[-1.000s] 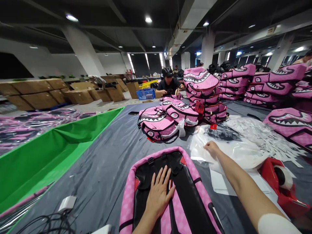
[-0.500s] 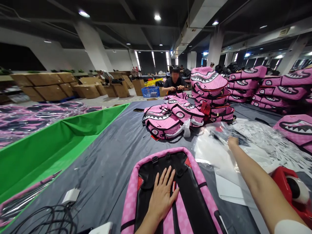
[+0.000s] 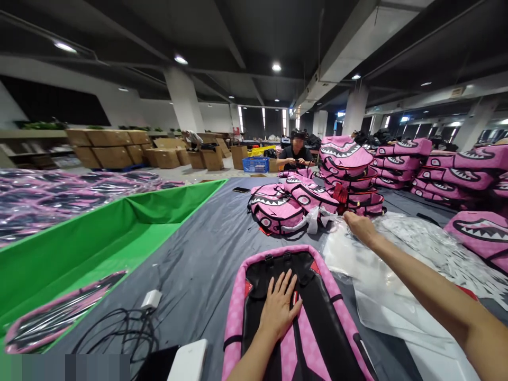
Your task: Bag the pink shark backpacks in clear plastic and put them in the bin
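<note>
A pink and black backpack [image 3: 289,344] lies back panel up in front of me, its lower end cut off by the frame. My left hand [image 3: 278,307] rests flat on its black panel, fingers stretched out. At the end of my extended right arm, my right hand [image 3: 359,227] is closed at the far edge of the clear plastic bags [image 3: 341,248]. Its fingertips seem to pinch a bag's edge, though the film there is hard to see. Just left of that hand are pink shark-mouth backpacks [image 3: 278,209] with white wrapping strips [image 3: 315,217].
Stacked backpacks [image 3: 345,151] stand at the back right, and white tags [image 3: 448,254] are heaped at right. A green-lined bin [image 3: 159,233] borders the table at left. Black cables [image 3: 119,333], a white charger [image 3: 151,299] and a phone [image 3: 241,189] lie on it. A co-worker [image 3: 296,151] sits opposite.
My right hand has moved from over the plastic bags to their far left edge, near the backpacks. My left hand stays on the backpack. The whole view has shifted leftward and up.
</note>
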Demonstrator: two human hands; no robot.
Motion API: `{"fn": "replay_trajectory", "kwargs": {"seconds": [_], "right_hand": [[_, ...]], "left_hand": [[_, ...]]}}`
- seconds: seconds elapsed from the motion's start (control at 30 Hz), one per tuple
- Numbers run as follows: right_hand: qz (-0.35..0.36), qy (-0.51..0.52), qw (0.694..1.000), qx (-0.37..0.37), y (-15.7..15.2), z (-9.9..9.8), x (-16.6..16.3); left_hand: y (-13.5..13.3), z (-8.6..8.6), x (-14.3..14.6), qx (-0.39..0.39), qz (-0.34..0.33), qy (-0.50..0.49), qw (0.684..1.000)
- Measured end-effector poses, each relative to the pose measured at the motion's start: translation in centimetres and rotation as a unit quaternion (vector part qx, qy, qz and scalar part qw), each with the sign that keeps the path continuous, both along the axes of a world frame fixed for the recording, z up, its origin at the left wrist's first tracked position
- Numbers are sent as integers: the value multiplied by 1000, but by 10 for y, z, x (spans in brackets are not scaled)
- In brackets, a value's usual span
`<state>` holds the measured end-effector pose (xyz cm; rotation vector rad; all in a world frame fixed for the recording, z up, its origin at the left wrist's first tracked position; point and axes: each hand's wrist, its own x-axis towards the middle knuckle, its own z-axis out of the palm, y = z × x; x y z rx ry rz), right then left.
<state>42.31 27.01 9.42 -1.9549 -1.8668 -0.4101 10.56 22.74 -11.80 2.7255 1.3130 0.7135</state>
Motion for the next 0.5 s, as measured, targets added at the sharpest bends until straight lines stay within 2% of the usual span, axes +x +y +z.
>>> {"fn": "replay_trajectory", "kwargs": {"seconds": [0.1, 0.17, 0.2, 0.23, 0.3, 0.37, 0.4, 0.43, 0.5], "right_hand": [[76, 8, 993, 89, -19, 24, -66], [174, 38, 969, 173, -37, 19, -115], [215, 38, 958, 188, -48, 9, -137], [247, 38, 951, 181, -60, -5, -158], [294, 54, 947, 118, -85, -44, -191], [324, 115, 937, 52, -110, -83, -211], [331, 158, 930, 33, -122, -99, -217], [334, 202, 920, 19, -134, -111, -219], [323, 275, 906, 8, -153, -120, -216]], "left_hand": [[-6, 13, -1, -41, -22, -87, 995], [-17, 26, -3, -94, -40, -221, 970], [-26, 34, -4, -132, -49, -308, 941], [-36, 41, -6, -173, -54, -399, 899], [-60, 56, -10, -259, -34, -554, 790], [-85, 68, -13, -318, 6, -641, 698], [-96, 73, -14, -330, 27, -661, 673], [-105, 78, -14, -329, 43, -673, 661], [-119, 85, -12, -300, 56, -676, 671]]}}
